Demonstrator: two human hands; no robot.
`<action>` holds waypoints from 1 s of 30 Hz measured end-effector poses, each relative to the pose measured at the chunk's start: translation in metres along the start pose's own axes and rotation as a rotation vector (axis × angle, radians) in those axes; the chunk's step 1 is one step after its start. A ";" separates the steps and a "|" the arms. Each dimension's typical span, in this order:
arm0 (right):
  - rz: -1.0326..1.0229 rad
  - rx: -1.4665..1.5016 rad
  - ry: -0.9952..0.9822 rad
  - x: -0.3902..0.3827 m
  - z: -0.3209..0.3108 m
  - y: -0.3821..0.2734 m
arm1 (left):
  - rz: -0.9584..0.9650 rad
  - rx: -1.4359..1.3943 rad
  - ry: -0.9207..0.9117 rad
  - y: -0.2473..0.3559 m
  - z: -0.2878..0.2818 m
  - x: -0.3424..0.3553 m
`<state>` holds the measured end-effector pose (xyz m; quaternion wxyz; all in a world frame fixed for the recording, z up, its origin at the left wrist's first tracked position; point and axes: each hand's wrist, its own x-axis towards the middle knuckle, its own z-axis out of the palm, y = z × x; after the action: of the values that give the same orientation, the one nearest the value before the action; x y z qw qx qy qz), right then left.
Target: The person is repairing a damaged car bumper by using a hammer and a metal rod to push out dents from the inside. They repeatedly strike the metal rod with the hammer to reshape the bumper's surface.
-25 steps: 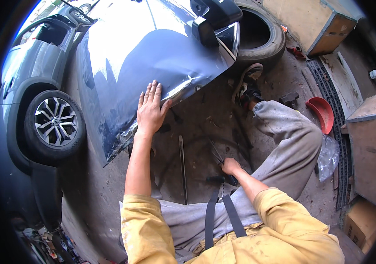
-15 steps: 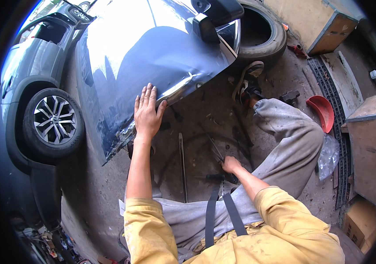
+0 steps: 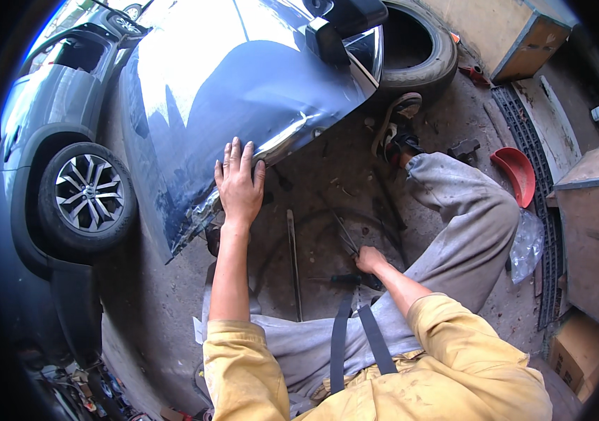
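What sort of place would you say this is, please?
Probably a vehicle repair or body shop: there is a dented car door with its mirror, a loose tyre, and a grey car on the left.

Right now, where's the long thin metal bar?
Head view, just left of centre: the long thin metal bar is on the floor between the left forearm and right hand, its near end by the grey trousers.

Glare-whitened panel (image 3: 243, 105), dim floor (image 3: 145, 302), fisheye bending
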<state>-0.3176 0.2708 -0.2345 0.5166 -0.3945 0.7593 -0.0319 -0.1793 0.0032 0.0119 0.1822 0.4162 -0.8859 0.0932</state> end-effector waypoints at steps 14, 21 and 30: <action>0.016 0.052 -0.021 -0.004 -0.005 -0.003 | 0.213 -0.091 -0.089 0.053 0.006 0.050; -0.030 0.085 0.000 -0.006 -0.007 -0.008 | 0.233 0.000 -0.108 0.055 0.005 0.055; -0.020 0.107 -0.003 -0.006 -0.009 -0.009 | 0.173 0.031 -0.086 0.055 0.013 0.059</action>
<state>-0.3190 0.2653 -0.2218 0.5379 -0.3738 0.7517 -0.0769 -0.2595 -0.0079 0.0227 0.1291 0.3446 -0.9240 0.1042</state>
